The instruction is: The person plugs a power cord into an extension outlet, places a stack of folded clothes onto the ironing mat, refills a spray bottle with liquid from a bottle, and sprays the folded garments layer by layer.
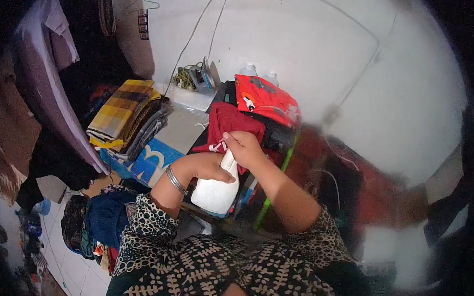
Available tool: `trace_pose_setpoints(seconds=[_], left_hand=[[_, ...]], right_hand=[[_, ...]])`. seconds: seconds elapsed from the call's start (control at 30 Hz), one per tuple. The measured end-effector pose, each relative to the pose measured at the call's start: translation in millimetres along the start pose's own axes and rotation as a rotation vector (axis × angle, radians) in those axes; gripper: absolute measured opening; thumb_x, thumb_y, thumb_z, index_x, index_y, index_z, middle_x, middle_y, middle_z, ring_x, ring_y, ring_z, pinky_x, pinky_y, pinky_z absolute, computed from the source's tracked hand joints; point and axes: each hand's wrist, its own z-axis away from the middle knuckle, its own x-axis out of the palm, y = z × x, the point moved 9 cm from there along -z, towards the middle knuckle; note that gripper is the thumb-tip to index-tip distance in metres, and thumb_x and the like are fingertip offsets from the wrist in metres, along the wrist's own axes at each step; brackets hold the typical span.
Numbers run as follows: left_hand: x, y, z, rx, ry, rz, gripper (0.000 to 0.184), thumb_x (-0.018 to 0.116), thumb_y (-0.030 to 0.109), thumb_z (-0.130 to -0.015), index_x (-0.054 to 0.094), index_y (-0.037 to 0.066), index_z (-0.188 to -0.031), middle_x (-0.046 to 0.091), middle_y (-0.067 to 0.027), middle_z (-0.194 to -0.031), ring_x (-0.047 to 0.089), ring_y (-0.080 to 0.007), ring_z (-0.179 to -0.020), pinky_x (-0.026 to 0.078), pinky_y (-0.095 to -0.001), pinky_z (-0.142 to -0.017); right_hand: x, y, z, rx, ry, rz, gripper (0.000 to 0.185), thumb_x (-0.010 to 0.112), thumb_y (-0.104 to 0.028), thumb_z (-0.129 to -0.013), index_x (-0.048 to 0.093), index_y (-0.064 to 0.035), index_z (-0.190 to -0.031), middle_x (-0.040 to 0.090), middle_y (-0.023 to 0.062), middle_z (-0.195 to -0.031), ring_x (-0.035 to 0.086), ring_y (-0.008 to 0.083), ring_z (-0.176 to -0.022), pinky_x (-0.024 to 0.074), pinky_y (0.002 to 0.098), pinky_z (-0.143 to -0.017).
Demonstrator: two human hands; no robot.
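A white spray bottle [215, 194] is held in front of my chest, tilted, its wide body toward me and its pink-and-white head away from me. My left hand [209, 167], with silver bangles at the wrist, is closed round the bottle at its shoulder. At the top of the bottle, my right hand [243, 148] is closed about the neck and head; its fingers partly hide the trigger area. Just beyond my hands lies a dark red cloth [235, 121], partly covered by them.
Folded clothes with a yellow checked cloth [122, 111] on top sit at the left of the table. An iron [202, 76] stands against the wall. Red folded garments [266, 100] are stacked at the right. A clothes heap [110, 217] lies on the floor at left.
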Motion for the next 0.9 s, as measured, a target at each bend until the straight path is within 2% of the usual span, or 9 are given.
trace_pose_setpoints(seconds=[0.17,0.27,0.33,0.4,0.47,0.53,0.63,0.77,0.9], left_hand=[[3.1,-11.8,-2.5,0.006,0.013,0.091,0.044,0.072,0.032,-0.082,0.063,0.001,-0.113,0.069,-0.0091,-0.097,0.065,-0.0186,-0.088,0.051,-0.033,-0.079],[-1.5,-2.9,7.8,0.019,0.088,0.081,0.044,0.073,0.032,-0.082,0.063,0.003,-0.114,0.069,-0.009,-0.099,0.065,-0.0188,-0.091,0.051,-0.0334,-0.082],[1.1,3.3,26.1,0.026,0.144,0.042,0.044,0.074,0.032,-0.081,0.063,0.005,-0.114,0.069,-0.0089,-0.101,0.066,-0.019,-0.092,0.051,-0.0334,-0.083],[5.6,5.8,50.5,0.057,0.189,0.15,0.049,0.077,0.032,-0.079,0.061,0.005,-0.117,0.069,-0.0088,-0.103,0.064,-0.0186,-0.095,0.05,-0.0339,-0.086],[9.9,-12.6,76.3,-0.001,0.237,0.114,0.049,0.078,0.029,-0.079,0.061,0.005,-0.119,0.068,-0.0079,-0.104,0.064,-0.0189,-0.095,0.05,-0.0349,-0.087],[13.1,1.6,109.0,0.099,0.274,0.245,0.052,0.079,0.027,-0.079,0.06,0.004,-0.121,0.068,-0.0079,-0.104,0.063,-0.0179,-0.096,0.05,-0.0341,-0.087],[12.2,-5.4,159.6,0.018,0.437,0.439,0.074,0.08,0.021,-0.077,0.046,0.001,-0.139,0.064,-0.0055,-0.109,0.059,-0.0139,-0.101,0.047,-0.0313,-0.09],[8.4,-7.0,197.7,-0.043,0.534,0.285,0.081,0.082,0.023,-0.075,0.043,-0.003,-0.14,0.063,-0.0075,-0.116,0.058,-0.0146,-0.104,0.045,-0.0309,-0.094],[6.4,-13.0,208.8,-0.118,0.616,0.269,0.079,0.083,0.024,-0.072,0.048,-0.004,-0.136,0.063,-0.0109,-0.118,0.059,-0.0167,-0.106,0.045,-0.0321,-0.095]], right_hand=[[1.7,5.2,0.7,0.124,-0.04,-0.015,0.031,0.055,-0.026,-0.099,0.069,-0.0027,-0.085,0.057,-0.0002,-0.068,0.05,0.008,-0.066,0.0432,0.0294,-0.059],[-1.2,10.6,-5.7,0.188,-0.041,-0.268,0.033,0.052,-0.031,-0.101,0.068,-0.0046,-0.09,0.06,0.0004,-0.074,0.053,0.01,-0.068,0.0448,0.0295,-0.062],[-10.9,27.2,-0.8,0.387,0.197,-0.717,0.035,0.053,-0.037,-0.1,0.067,-0.0053,-0.103,0.065,0.0026,-0.081,0.058,0.0117,-0.069,0.0468,0.0319,-0.064],[-11.3,30.9,5.2,0.424,0.155,-0.844,0.038,0.051,-0.039,-0.101,0.065,-0.0064,-0.114,0.065,0.0027,-0.084,0.06,0.0114,-0.073,0.0485,0.0294,-0.068],[0.2,3.0,21.0,0.354,-0.156,-0.745,0.039,0.049,-0.039,-0.101,0.065,-0.0064,-0.115,0.065,0.0021,-0.083,0.061,0.0116,-0.078,0.0494,0.029,-0.074],[14.6,-10.4,31.9,-0.02,-0.173,-0.508,0.05,0.048,-0.046,-0.099,0.06,-0.0055,-0.126,0.066,0.0118,-0.116,0.063,0.0238,-0.108,0.0466,0.0397,-0.097],[28.2,-49.4,67.3,-0.345,-0.227,0.274,0.067,0.076,-0.039,-0.075,0.057,-0.016,-0.134,0.057,0.0162,-0.13,0.045,0.0359,-0.131,0.0349,0.0515,-0.108],[41.5,-75.8,97.2,-0.27,-0.204,0.728,0.066,0.076,-0.035,-0.076,0.054,-0.0207,-0.137,0.041,0.0139,-0.147,0.028,0.0321,-0.143,0.0263,0.0662,-0.107],[45.1,-54.0,83.0,-0.274,-0.151,0.731,0.054,0.07,-0.032,-0.081,0.058,-0.0162,-0.131,0.047,0.0175,-0.141,0.036,0.0393,-0.136,0.0317,0.0665,-0.104]])
